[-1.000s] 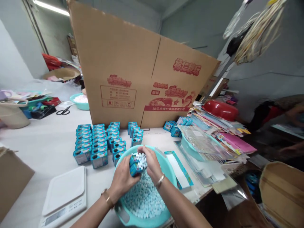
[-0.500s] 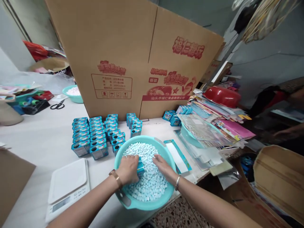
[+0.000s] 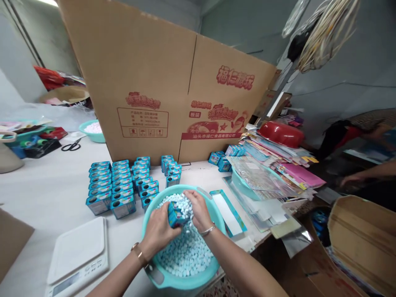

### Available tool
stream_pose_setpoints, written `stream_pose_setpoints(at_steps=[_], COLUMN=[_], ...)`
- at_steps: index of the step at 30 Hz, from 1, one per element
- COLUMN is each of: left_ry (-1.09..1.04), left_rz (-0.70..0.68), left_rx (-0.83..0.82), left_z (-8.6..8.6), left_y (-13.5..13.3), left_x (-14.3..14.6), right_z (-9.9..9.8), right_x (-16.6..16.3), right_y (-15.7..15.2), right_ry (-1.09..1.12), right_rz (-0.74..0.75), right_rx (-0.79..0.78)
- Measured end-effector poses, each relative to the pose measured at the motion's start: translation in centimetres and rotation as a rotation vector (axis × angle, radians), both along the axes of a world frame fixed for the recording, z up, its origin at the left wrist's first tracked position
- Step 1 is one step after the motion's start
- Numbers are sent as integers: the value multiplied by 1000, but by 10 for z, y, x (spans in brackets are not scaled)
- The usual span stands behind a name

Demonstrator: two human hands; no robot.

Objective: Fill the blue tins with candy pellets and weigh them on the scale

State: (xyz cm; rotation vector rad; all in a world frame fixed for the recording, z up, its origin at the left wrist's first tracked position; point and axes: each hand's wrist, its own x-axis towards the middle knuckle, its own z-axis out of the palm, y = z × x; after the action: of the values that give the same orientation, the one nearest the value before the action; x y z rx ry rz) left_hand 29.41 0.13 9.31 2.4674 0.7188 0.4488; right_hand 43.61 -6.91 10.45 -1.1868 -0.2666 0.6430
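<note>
My left hand (image 3: 160,231) grips a small blue printed box (image 3: 175,214) over a turquoise basin (image 3: 148,270). The basin holds a mass of small pale blue and white candies (image 3: 188,258). Curled around a heap of these candies, my right hand (image 3: 199,210) presses them against the top of the box, and a few drop below its fingers. The box's opening is hidden by the candies and fingers. Rows of similar blue boxes (image 3: 123,206) stand on the table just beyond the basin, on the left.
A white kitchen scale (image 3: 78,251) lies left of the basin. Behind the boxes rises a large cardboard carton (image 3: 148,70). On the right are a flat blue-edged card (image 3: 229,212), stacked papers and a red bowl (image 3: 280,134). Another person's hand (image 3: 352,179) shows at far right.
My left hand has tilted the box and raised it a little. My right hand has come up from the candies to the box with a handful. The view has shifted slightly.
</note>
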Motion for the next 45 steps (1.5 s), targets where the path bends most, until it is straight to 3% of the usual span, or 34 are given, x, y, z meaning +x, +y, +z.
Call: stream_pose_setpoints(at_steps=[6, 13, 24, 36, 41, 45], left_ry=[-172, -212, -143, -197, -219, -224], left_rz=[76, 112, 27, -27, -43, -70], left_rx=[56, 53, -53, -84, -161, -247], left_z=[-11, -4, 10, 16, 20, 16], left_y=[3, 7, 9, 8, 6, 6], left_x=[-1, -2, 0, 4, 2, 1], right_z=[24, 33, 22, 27, 29, 30], right_x=[-12, -15, -13, -20, -25, -31], right_y=[10, 13, 15, 9, 5, 1], right_ry=[-59, -74, 18, -30, -131, -201], right_rz=[53, 59, -27, -44, -31, 61], right_rx=[51, 76, 69, 49, 21, -28])
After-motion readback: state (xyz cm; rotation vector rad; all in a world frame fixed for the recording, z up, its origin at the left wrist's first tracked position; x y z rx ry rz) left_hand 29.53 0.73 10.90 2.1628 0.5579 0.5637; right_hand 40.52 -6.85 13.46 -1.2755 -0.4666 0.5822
